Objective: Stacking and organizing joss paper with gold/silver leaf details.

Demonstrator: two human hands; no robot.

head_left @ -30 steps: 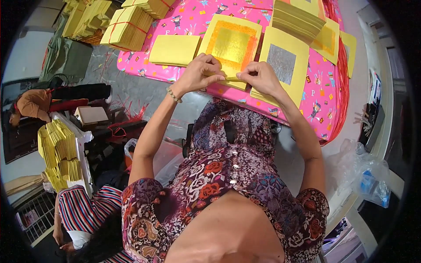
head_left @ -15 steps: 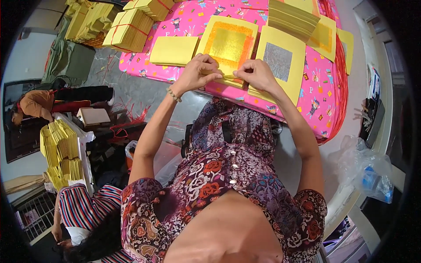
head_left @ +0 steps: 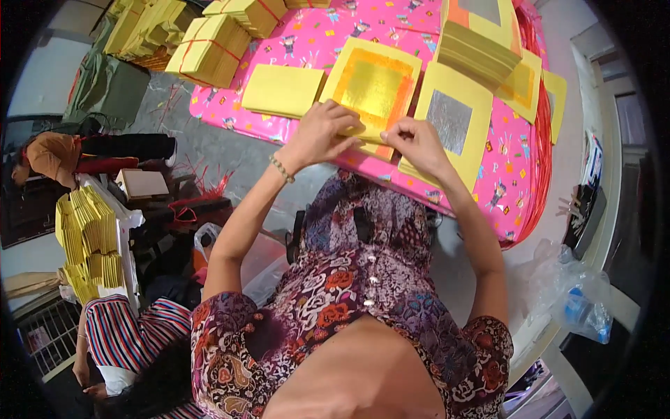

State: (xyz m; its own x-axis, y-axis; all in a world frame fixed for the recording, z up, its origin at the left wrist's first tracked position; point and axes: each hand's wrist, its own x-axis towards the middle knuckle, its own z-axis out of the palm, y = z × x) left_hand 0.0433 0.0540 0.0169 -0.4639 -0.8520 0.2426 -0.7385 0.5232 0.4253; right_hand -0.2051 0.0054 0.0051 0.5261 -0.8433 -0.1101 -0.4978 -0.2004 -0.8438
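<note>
The pink-covered table (head_left: 506, 150) was easily the biggest thing, with a tall yellow paper pile (head_left: 478, 52) standing toward its right edge. In front of that lay a silver-patched sheet (head_left: 450, 119), and just left of it, up at the table's near edge, the gold-patched sheet (head_left: 373, 87). A smaller folded yellow stack (head_left: 283, 91) sat beside that on the left. The gold one's near end looked turned up, so imo it called for level pinches and light, even pressure, or the paper could've skewed. Left hand (head_left: 328, 133) was mostly closed, fingers curled over that near end, thumb tucked close. Right hand (head_left: 417, 143) had thumb and forefinger pinched by the right corner. Couldn't tell how many layers either one gripped.
</note>
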